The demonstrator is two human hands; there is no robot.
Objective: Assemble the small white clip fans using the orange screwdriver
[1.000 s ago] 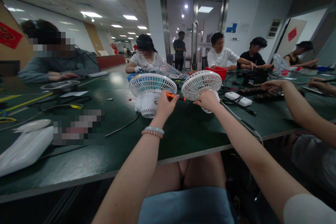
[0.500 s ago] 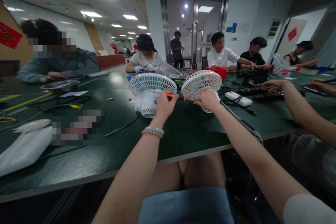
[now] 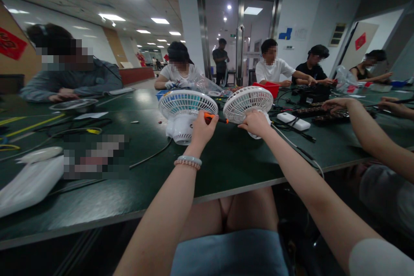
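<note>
Two white desk fans stand side by side on the green table (image 3: 226, 177), their round grilles tilted upward. My left hand (image 3: 203, 131) is closed around an orange-and-black screwdriver (image 3: 223, 120), which lies sideways and points at the right fan. That hand is just in front of the left fan (image 3: 179, 128) and covers part of its housing. My right hand (image 3: 257, 123) is wrapped over the back of the right fan (image 3: 241, 105), just behind its grille. The screwdriver's tip cannot be made out, and my fingers hide much of the right fan's housing.
A white power bank (image 3: 293, 121) with a black cable is to the right. Left lie a white wrapped package (image 3: 30, 185), a metal bowl (image 3: 73, 105) and cables. A red bin (image 3: 273, 89) stands behind the fans. A neighbour's arm (image 3: 371, 131) reaches in from the right.
My left hand has shifted very slightly left with the screwdriver. My right hand and both fans stay in place.
</note>
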